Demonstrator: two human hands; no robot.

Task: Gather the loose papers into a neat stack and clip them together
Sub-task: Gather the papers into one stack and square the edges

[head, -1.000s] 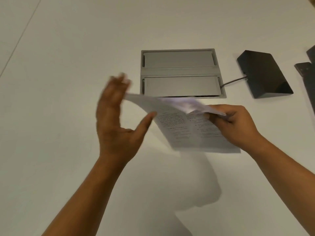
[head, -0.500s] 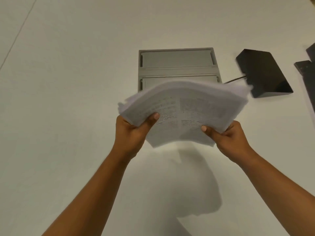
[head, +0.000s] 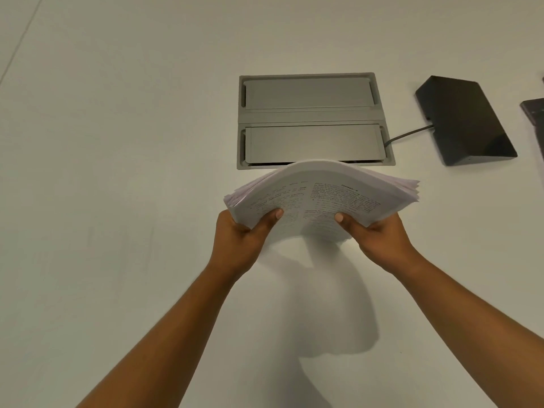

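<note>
- Head view looks down on a white table (head: 117,201), with both bare forearms reaching up from the bottom of the frame toward the middle.
- Left hand (head: 244,240) grips the lower left corner of a stack of papers (head: 321,198): the thumb lies flat on the top sheet, and the other fingers are hidden underneath, curled around the edge.
- Right hand (head: 376,240) grips the lower right corner the same way, thumb on top and the rest of the fingers out of sight below.
- Between the two hands the stack sits at the center of the frame, lifted off the table and bowed upward in an arch; printed text shows on the top sheet.
- Sheet edges fan out unevenly at the left and right ends, so the stack is not squared.
- No clip is seen on the papers.
- Just above the stack, a gray metal hatch (head: 312,119) with two closed flaps is set into the table.
- At the upper right, a black wedge-shaped box (head: 465,119) rests on the table, with a cable (head: 409,134) running from it to the hatch.
- A shadow falls on the table below the stack.
</note>
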